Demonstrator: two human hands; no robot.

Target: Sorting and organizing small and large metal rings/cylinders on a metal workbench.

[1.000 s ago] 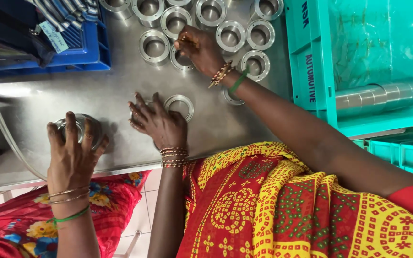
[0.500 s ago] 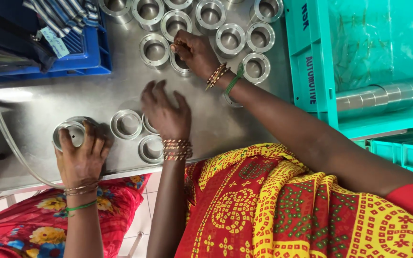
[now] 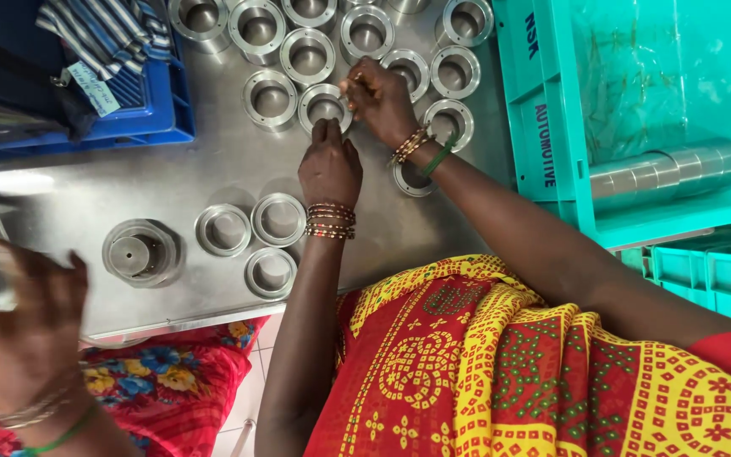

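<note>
Steel ring (image 3: 325, 106) lies far on grey table (image 3: 86, 186), among more rings (image 3: 271, 97). Left hand (image 3: 329, 169) flat, not gripping, fingertips press ring's near rim. Right hand (image 3: 380, 97) pinches small thing (image 3: 354, 80) just right of ring; what it is, cannot tell. Looks mid-step on this ring. Next move needs ring kept still. Blurry co-worker hand (image 3: 23, 338) near left.

A shiny steel ring (image 3: 325, 107), round with a dark hollow centre, is seen lying flat on the grey metal tabletop. It is touched at its near rim by fingertips and is flanked closely by identical rings.
</note>
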